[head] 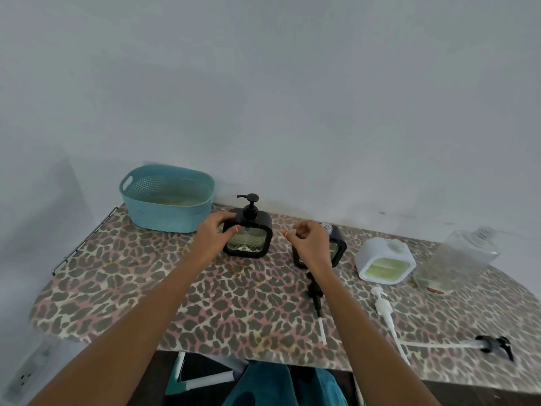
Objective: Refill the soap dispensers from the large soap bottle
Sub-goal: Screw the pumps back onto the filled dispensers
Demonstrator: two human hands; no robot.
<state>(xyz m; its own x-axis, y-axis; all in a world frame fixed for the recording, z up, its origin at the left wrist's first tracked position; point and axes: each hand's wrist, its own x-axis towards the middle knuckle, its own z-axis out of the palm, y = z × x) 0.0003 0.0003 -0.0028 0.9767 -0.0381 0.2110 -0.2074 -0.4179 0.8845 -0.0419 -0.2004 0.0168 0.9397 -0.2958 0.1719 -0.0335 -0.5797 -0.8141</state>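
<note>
Both forearms reach out from the bottom of my view, over the leopard-print table (123,291). I see the left hand (212,235) at the left shoulder of a black dispenser (248,236) with its pump on, fingers curled round the corner, thumb on the front face. I see the right hand (307,244) held loose above a second black dispenser (332,247), whose neck stands uncapped; thumb and forefinger nearly meet, pinching nothing I can make out. Below that wrist a black pump (316,300) lies flat on the table. Further right stands a white dispenser (385,260), cap off, green soap showing, its white pump (383,306) lying in front. At the far right I make out a large clear bottle (465,250), tilted. A teal basket (167,200) sits back left.
</note>
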